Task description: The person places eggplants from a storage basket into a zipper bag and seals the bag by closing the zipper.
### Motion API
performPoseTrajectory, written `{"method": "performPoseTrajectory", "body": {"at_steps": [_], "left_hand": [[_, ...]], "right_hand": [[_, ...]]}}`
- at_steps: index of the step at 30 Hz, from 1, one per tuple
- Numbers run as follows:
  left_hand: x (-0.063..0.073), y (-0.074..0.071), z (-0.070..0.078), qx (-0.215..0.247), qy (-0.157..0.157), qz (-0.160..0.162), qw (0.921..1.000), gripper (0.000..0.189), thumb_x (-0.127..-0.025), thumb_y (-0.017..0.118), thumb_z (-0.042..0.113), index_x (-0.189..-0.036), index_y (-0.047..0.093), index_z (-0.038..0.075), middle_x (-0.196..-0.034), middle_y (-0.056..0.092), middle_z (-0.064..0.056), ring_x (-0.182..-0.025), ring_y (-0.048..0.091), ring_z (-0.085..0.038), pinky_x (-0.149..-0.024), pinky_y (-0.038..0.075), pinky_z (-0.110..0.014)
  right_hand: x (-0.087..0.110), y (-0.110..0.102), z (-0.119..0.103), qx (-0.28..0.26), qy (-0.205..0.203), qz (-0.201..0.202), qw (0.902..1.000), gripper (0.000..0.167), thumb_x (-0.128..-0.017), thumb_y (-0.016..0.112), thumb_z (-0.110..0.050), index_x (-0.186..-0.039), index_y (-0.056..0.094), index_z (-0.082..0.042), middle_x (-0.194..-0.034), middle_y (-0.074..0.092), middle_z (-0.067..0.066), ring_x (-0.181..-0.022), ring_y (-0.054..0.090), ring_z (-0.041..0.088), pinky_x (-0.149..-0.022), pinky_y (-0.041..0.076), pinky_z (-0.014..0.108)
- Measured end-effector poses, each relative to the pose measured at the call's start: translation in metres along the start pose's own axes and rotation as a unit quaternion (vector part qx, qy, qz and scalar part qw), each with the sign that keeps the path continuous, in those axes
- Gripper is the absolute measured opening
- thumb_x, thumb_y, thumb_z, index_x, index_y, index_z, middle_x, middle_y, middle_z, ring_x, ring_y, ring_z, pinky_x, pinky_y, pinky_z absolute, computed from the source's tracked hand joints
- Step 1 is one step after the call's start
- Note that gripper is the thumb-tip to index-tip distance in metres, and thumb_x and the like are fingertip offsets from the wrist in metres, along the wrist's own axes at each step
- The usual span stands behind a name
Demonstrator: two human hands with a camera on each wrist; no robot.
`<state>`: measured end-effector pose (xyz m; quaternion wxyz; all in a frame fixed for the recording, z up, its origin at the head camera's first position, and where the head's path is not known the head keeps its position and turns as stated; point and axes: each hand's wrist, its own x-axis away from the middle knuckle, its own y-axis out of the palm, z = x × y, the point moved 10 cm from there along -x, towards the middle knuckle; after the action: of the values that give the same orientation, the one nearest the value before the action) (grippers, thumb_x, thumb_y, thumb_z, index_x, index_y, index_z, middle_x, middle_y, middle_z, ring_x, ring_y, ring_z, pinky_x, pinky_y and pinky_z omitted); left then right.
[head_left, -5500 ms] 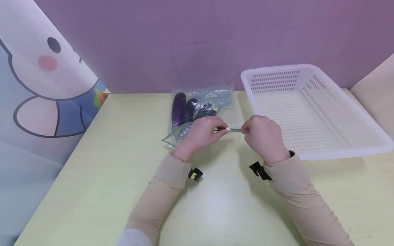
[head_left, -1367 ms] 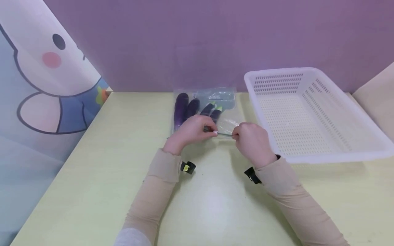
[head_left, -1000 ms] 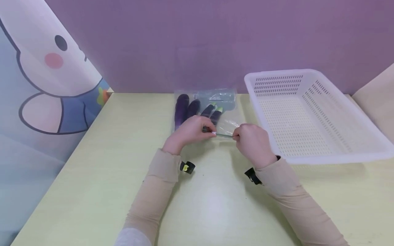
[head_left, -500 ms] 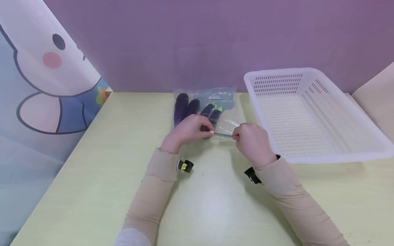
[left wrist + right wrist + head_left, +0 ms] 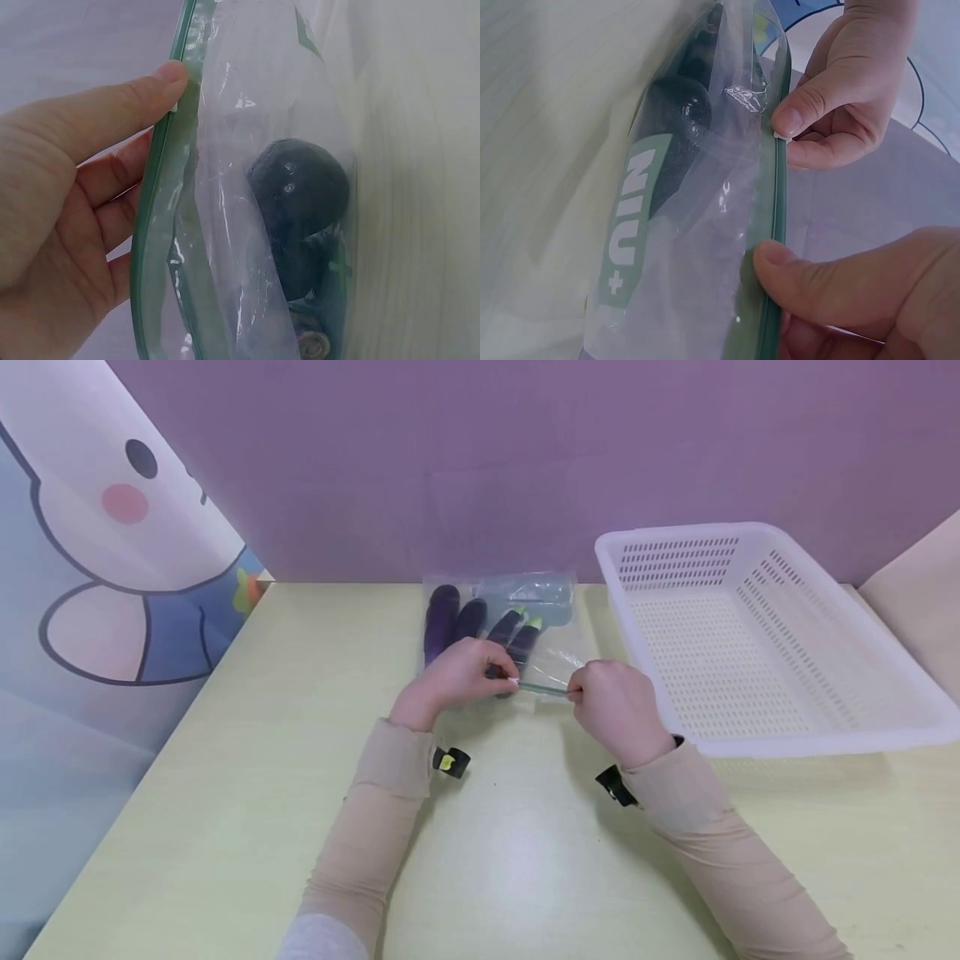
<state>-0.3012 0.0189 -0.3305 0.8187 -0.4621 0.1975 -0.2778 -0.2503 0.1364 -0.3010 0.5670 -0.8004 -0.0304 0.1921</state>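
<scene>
A clear zip bag point(image 5: 558, 647) with several purple eggplants point(image 5: 442, 614) inside lies toward the back of the table. My left hand point(image 5: 465, 675) pinches its small white slider point(image 5: 781, 137) between thumb and forefinger. To the right, my right hand point(image 5: 618, 706) grips the bag's green zip strip point(image 5: 543, 689) near its end. The strip stretches taut between both hands, with its two edges together there. Left of the slider, the left wrist view shows the edges parted. Dark eggplant ends point(image 5: 300, 180) show through the film. My left hand covers part of the bag in the head view.
A large white perforated basket point(image 5: 825, 745) stands on the right, beside the right hand. A purple wall point(image 5: 337, 485) rises behind the pale table point(image 5: 225, 777). At the left hangs a cartoon-printed cloth point(image 5: 90, 610).
Over these seconds my left hand has slid the slider leftward along the strip, widening the stretch between my hands. The right hand has shifted slightly left early on, then kept its grip in place.
</scene>
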Motion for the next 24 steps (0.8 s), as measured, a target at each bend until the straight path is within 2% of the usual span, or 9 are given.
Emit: {"method": "performPoseTrajectory", "body": {"at_steps": [5, 15, 24], "left_hand": [[0.0008, -0.0015, -0.001, -0.003, 0.0, 0.005, 1.0, 0.013, -0.085, 0.071, 0.021, -0.093, 0.074, 0.012, -0.092, 0.07, 0.0, -0.078, 0.06, -0.011, -0.075, 0.049, -0.026], [0.0029, -0.0058, -0.0032, 0.01, 0.008, 0.019, 0.9997, 0.012, -0.085, 0.071, 0.021, -0.093, 0.075, 0.012, -0.091, 0.07, 0.0, -0.078, 0.06, -0.012, -0.073, 0.048, -0.026], [0.0043, -0.0095, -0.0043, 0.023, 0.011, 0.026, 0.9993, 0.01, -0.085, 0.071, 0.018, -0.091, 0.075, 0.011, -0.09, 0.07, -0.001, -0.077, 0.059, -0.012, -0.079, 0.049, -0.03]], "right_hand": [[-0.0006, -0.0004, -0.0008, -0.001, -0.003, 0.001, 1.0, 0.02, -0.074, 0.06, 0.005, -0.069, 0.073, -0.009, -0.072, 0.069, 0.006, -0.064, 0.063, 0.026, -0.055, 0.05, 0.044], [-0.0001, -0.0029, -0.0017, -0.002, -0.004, 0.018, 0.9998, 0.015, -0.076, 0.064, 0.003, -0.073, 0.074, -0.007, -0.074, 0.07, 0.008, -0.066, 0.065, 0.029, -0.056, 0.051, 0.046], [0.0016, -0.0087, -0.0033, 0.016, -0.004, 0.043, 0.9989, 0.013, -0.078, 0.065, 0.005, -0.074, 0.073, -0.004, -0.072, 0.068, 0.011, -0.063, 0.063, 0.031, -0.053, 0.05, 0.045]]}}
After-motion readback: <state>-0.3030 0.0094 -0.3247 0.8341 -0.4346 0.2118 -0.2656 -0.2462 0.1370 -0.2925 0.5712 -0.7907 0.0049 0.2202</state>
